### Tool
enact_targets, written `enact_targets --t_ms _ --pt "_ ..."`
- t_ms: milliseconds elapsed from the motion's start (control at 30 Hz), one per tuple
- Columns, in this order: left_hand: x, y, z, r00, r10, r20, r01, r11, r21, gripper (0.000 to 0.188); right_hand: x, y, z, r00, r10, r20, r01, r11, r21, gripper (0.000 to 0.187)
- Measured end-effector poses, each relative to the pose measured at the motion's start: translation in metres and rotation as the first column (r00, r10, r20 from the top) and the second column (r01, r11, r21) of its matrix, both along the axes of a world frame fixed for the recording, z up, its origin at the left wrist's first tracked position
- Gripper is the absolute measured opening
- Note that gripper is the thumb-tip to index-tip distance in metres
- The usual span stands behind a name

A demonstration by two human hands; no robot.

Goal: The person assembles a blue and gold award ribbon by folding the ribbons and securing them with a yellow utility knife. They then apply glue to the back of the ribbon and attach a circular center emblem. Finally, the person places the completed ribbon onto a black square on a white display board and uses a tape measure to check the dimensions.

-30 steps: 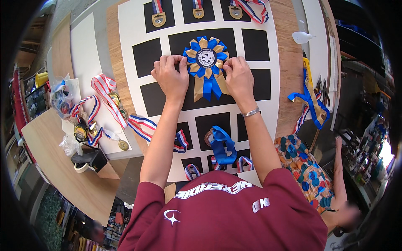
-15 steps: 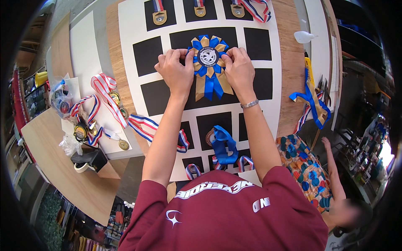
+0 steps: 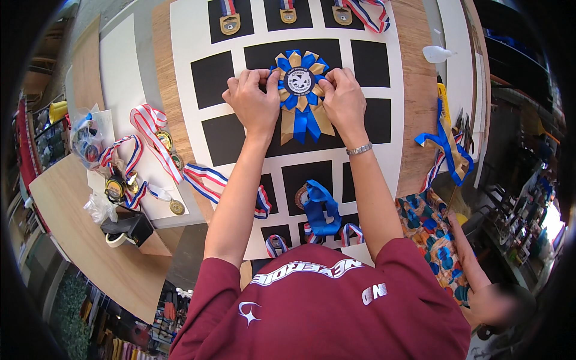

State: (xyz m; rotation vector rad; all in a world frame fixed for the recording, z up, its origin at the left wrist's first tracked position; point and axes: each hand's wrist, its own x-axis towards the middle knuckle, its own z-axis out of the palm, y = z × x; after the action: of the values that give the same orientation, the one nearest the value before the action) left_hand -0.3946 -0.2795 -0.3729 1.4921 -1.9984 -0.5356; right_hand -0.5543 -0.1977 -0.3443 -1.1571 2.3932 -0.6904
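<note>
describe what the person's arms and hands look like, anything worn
Both forearms are bare. The left hand wears nothing visible. The right hand has a slim silver metal bracelet at the wrist. Short sleeves of a maroon t-shirt with white lettering cover the upper arms.

This looks like a craft or framing workshop. A large white mat board (image 3: 180,72) with black cut-out windows lies on a wooden workbench (image 3: 414,120), with award medals on striped ribbons (image 3: 150,132) spread beside it, a tape roll (image 3: 117,239) at the bench edge and a glue bottle (image 3: 437,54) near the far corner. Shelves crowded with small goods (image 3: 516,228) line the right rim, though they are too bent and dim to make out well.
</note>
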Motion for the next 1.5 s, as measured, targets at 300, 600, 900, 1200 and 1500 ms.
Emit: enact_targets --t_ms 300,600,900,1200,1500 --pt "0.000 0.000 -0.001 1.000 0.012 -0.006 -0.012 1.000 0.003 0.018 0.000 0.000 0.001 1.000 0.018 -0.011 -0.017 1.000 0.007 0.016" --pt "0.000 0.001 0.001 1.000 0.011 0.006 -0.011 1.000 0.014 0.017 -0.001 0.000 0.001 0.999 0.039 -0.009 -0.039 0.999 0.019 0.015" --pt "-0.001 -0.003 0.012 0.971 -0.153 0.186 0.153 0.988 0.014 0.074 -0.006 -0.001 0.005 0.998 0.044 0.045 -0.047 0.996 0.071 0.015" --pt "-0.011 -0.021 0.005 0.961 -0.131 0.244 0.089 0.980 0.176 0.112 -0.007 -0.002 0.007 0.997 0.069 0.039 -0.073 0.992 0.107 0.014" --pt "-0.018 -0.031 0.007 0.943 -0.127 0.308 0.051 0.968 0.245 0.132 -0.010 -0.002 0.005 0.995 0.101 0.013 -0.102 0.986 0.133 0.018"
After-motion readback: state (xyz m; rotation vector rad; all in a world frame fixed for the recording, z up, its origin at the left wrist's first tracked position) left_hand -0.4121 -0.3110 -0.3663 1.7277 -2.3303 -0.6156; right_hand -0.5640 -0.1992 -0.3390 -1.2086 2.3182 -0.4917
